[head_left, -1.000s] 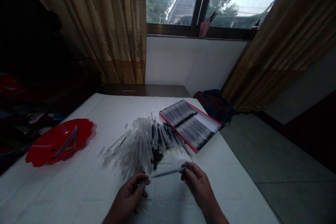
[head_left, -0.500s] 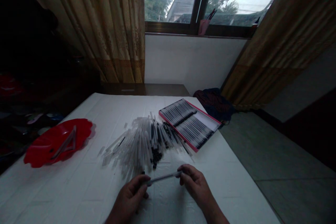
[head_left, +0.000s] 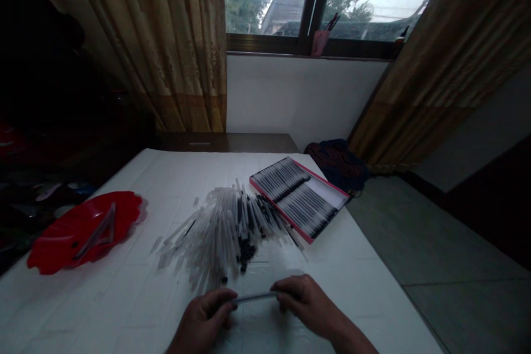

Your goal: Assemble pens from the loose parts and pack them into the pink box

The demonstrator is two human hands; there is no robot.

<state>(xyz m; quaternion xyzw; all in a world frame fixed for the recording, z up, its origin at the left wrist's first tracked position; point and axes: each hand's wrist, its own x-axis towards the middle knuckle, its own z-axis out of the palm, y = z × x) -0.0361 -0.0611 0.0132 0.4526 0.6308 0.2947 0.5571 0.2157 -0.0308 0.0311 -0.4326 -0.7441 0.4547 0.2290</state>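
Between my two hands a slim pen (head_left: 255, 297) is held roughly level, low over the table's near part. My left hand (head_left: 207, 315) pinches its left end, and my right hand (head_left: 301, 301) pinches the right end. Just beyond lies a heap of clear pen barrels (head_left: 215, 232), with dark refills or pens (head_left: 244, 213) on its right side. Small black caps or plugs (head_left: 246, 251) are gathered at the heap's near edge. Fingers cover both ends of the pen, so its tips are hidden.
A pink-edged box (head_left: 301, 196) holding rows of pens sits tilted at the table's right. On the left stands a red scalloped dish (head_left: 128, 204) with clear pieces in it. The white table (head_left: 103, 304) ends in an edge on the right; dark cloth (head_left: 338, 163) lies beyond.
Both hands have come slightly lower and closer together, the right one shifting left along or with the pen. The pen is now more level. The view has shifted slightly.
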